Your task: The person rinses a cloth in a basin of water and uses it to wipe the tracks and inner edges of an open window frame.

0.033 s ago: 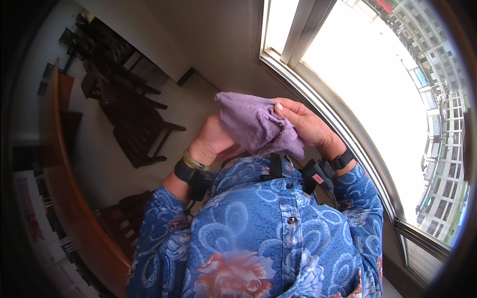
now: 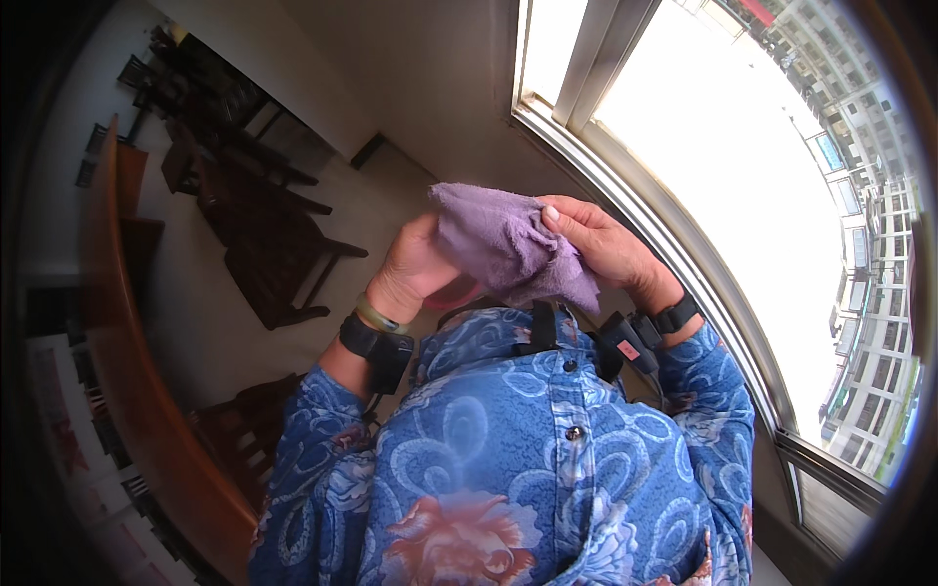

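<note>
A crumpled purple cloth point(image 2: 503, 244) with a fluffy surface is held up in front of my chest. My right hand point(image 2: 606, 244) pinches its right side, thumb lying on top of the folds. At the cloth's left edge is my left hand point(image 2: 415, 264), palm turned towards the cloth. Its fingers disappear behind the fabric, so their grip is hidden. Just below that hand shows part of a reddish-pink rounded thing point(image 2: 455, 292), mostly covered by the cloth; its kind is unclear.
A window frame point(image 2: 664, 249) slants along my right side, with buildings outside. Dark wooden chairs point(image 2: 259, 234) stand on the pale floor to the left. A curved wooden edge point(image 2: 147, 371) runs down the far left, beside shelves of mixed items.
My left hand has shifted slightly up against the cloth, and the cloth's left edge has moved a little to the right. The right hand keeps its pinch.
</note>
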Motion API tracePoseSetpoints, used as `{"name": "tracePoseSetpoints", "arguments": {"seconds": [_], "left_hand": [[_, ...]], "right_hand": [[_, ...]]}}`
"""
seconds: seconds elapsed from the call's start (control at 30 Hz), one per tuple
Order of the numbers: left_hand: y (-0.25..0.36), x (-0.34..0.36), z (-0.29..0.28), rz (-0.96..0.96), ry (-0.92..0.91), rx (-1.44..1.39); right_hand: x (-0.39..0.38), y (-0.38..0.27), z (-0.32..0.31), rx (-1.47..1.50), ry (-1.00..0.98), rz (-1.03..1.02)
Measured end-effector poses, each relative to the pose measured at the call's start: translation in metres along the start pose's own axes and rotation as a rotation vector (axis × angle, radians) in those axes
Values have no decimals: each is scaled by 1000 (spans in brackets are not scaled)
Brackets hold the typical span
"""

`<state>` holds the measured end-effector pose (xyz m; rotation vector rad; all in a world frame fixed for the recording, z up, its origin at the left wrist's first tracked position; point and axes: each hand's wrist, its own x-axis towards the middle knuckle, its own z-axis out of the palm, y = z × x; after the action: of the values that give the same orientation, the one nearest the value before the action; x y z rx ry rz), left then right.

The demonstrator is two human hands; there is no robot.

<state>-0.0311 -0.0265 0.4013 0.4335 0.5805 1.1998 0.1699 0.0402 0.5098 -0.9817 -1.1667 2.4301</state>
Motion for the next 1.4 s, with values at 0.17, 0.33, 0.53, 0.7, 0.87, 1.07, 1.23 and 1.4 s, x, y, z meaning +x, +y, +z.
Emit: {"name": "tracePoseSetpoints", "arguments": {"seconds": [0.17, 0.33, 0.53, 0.7, 0.87, 1.07, 1.23, 1.4], "left_hand": [[17, -11, -4, 12, 35, -227], [53, -27, 19, -1, 161, -9], [92, -56, 17, 141, 205, 114], [109, -59, 18, 94, 244, 224], [122, -58, 22, 62, 314, 183], [131, -72, 28, 130, 200, 213], [113, -71, 75, 141, -142, 659], [63, -56, 101, 121, -464, 1037]], "right_hand": [[1, 15, -9, -460, -17, -76], [-5, 13, -17, -618, 79, -217], [-16, 23, -38, -687, 99, -160], [-24, 17, -40, -958, 199, -23], [-18, 15, -40, -1266, 104, -73], [7, 26, -37, -1140, -23, -161], [22, 37, -18, -744, -93, -83], [14, 31, 12, 52, -97, -34]]}}
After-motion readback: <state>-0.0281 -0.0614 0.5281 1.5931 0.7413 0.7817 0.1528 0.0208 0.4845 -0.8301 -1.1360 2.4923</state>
